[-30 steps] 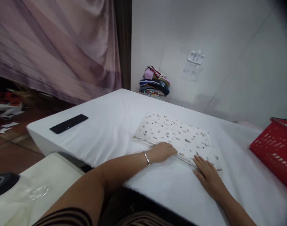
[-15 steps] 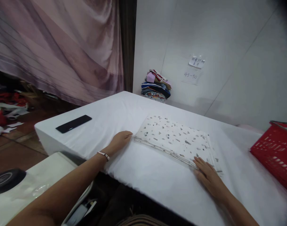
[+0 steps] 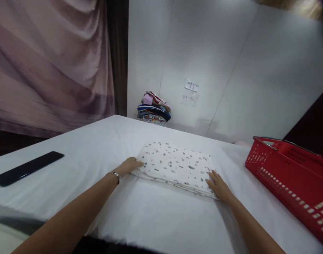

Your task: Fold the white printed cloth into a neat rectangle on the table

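Observation:
A folded white cloth (image 3: 175,165) with small dark prints lies flat on the white-covered table (image 3: 103,148). My left hand (image 3: 130,165) rests at the cloth's left edge, fingers stretched flat toward it; a thin bracelet circles that wrist. My right hand (image 3: 218,185) lies flat on the cloth's near right corner with its fingers spread. Neither hand holds anything.
A red plastic basket (image 3: 291,176) stands at the right side of the table. A long black flat object (image 3: 26,168) lies at the far left. A stack of folded colourful clothes (image 3: 154,108) sits at the back by the white wall, under a paper note (image 3: 191,92).
My left hand slid from the cloth's near edge out to its left side. The view swung left and closer, so the basket shows more fully. My right hand stayed on the near right corner.

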Demonstrator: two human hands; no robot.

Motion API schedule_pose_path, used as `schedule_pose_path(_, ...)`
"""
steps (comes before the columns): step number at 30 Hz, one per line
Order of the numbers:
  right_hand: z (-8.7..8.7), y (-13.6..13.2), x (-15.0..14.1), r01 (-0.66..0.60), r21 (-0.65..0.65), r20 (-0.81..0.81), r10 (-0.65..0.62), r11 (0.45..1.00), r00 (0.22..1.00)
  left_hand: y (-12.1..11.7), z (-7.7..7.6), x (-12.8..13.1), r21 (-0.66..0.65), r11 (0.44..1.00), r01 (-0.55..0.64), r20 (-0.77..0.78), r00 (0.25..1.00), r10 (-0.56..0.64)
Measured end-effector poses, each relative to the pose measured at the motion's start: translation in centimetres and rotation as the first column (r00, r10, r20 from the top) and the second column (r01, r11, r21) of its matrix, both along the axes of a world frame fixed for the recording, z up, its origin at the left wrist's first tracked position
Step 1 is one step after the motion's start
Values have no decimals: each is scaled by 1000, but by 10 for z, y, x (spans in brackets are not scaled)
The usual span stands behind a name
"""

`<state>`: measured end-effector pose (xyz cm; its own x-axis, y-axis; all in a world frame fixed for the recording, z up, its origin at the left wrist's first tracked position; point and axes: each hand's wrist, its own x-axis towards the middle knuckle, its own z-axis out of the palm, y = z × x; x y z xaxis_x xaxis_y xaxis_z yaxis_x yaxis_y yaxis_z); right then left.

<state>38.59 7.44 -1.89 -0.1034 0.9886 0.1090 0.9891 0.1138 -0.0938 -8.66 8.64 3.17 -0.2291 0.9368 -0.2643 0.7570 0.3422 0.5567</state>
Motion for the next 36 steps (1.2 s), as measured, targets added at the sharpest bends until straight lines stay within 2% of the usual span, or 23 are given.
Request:
schedule_pose_path(4,-3,-2,-1,-39,17,6,38,999,999,-3,4,-8,81,996,43,-51,998,-39)
schedule_pose_path(8,-8,-9,0,-82,51,17,81,995,997,-11,-2,-12,125,987,97,-182,981,-73)
schedule_pose_path(11,-8,-12,2,-86,50,57,83,995,995,-17,-3,-13,125,987,101,-182,980,-77)
schedule_pose_path(13,-6,-8,-2,-52,38,95,48,998,994,-18,2,-14,117,990,81,-136,989,-65)
schedule_pose_path(16,0,9,-18,-58,24,124,54,998,991,-13,17,-11,108,994,15,-51,999,-10)
schedule_pose_path(20,9,48,-63,-115,-43,93,119,992,989,7,28,-2,107,992,-72,-17,997,74)
schedule_pose_path(24,22,85,-117,-163,-158,17,167,974,986,27,16,3,106,990,-97,-41,994,101)
schedule_pose_path(28,38,103,-157,-196,-163,-47,191,967,980,32,-4,0,149,987,-64,-70,995,75)
schedule_pose_path(31,41,106,-166,-189,-160,-67,181,969,981,30,-12,-5,174,982,-72,-42,996,81)
schedule_pose_path(36,32,117,-165,-161,-203,-73,149,966,986,30,-14,-9,127,988,-83,7,997,83)
